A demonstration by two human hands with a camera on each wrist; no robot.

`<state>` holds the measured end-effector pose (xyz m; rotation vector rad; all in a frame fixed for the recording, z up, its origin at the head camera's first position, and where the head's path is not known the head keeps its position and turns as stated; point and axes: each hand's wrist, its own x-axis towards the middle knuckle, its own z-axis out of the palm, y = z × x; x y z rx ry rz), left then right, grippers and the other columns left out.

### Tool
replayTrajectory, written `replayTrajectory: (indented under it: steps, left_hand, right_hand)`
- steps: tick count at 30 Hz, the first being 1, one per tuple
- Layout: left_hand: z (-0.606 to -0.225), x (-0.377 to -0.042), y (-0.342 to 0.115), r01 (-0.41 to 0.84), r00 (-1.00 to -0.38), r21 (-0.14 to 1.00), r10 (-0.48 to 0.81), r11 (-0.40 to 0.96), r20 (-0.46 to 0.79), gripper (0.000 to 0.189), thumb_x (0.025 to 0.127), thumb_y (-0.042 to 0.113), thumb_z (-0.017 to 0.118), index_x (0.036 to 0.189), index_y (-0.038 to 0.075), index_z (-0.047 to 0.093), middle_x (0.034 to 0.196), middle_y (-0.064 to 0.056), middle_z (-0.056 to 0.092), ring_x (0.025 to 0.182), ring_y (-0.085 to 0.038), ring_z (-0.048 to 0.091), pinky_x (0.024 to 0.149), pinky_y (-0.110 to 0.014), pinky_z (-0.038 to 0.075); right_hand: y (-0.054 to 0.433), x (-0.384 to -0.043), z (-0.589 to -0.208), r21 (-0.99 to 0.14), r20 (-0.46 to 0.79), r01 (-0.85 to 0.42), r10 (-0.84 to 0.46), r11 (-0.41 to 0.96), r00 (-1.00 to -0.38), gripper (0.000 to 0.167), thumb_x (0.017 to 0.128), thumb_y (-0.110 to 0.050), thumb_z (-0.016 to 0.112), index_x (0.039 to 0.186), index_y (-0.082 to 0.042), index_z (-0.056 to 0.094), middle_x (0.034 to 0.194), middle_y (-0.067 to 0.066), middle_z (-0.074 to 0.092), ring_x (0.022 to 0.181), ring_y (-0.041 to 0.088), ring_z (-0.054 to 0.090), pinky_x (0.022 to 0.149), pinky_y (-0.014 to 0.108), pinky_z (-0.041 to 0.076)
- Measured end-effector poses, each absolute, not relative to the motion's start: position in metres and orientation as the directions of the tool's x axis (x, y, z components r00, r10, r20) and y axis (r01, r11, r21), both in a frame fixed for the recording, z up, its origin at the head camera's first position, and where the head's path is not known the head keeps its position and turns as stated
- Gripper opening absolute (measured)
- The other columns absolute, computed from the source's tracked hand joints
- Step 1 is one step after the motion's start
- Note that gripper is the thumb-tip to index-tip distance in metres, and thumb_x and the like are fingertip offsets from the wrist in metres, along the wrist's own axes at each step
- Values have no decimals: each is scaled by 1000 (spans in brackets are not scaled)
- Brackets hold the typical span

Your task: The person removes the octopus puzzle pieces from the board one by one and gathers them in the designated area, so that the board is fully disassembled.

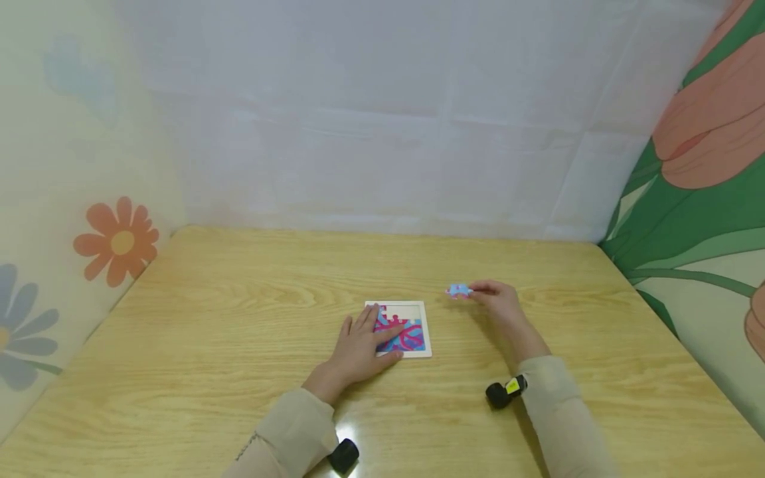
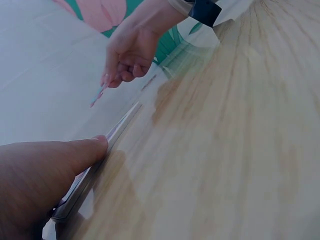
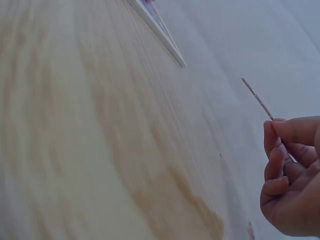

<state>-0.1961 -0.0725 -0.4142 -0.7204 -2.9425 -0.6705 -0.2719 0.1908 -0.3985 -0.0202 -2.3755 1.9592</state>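
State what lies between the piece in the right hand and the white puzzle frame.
In the head view, only bare wooden tabletop shows between the puzzle piece and the puzzle frame.

On the table (image 1: 239, 318) lies the tray (image 1: 427, 332), with fitted pieces (image 1: 412, 340) in its near part and far-left corner. The left hand (image 1: 358, 348) rests across its left side. Right of the tray, apart from it — and above the table — is a puzzle piece (image 1: 458, 291) in the right hand's (image 1: 501, 305) fingertips. Behind the table hangs a sheet (image 1: 382, 133).
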Motion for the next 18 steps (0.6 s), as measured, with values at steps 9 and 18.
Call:
replayTrajectory:
  steps: [9,18]
  left_hand:
    - [-415,-197,-72,461,-886,396,438,794,153,47,81,45,53,123,24,50,136,-25,18,125,-36,12,95,-56,7]
    - [-415,-197,-72,461,-886,403,437,791,156,47,81,45,53,123,25,50,136,-25,18,126,-36,11,95,-55,7]
  right_hand:
    - [211,-276,-397,-978,36,-19,79,206,-996,17,78,4,57,93,13,57,75,-1,59,66,5,50,63,23,42]
    - [224,-280,-393,-976,-1,22,98,217,-995,13,76,2,60,88,8,60,77,5,59,63,5,48,58,20,41]
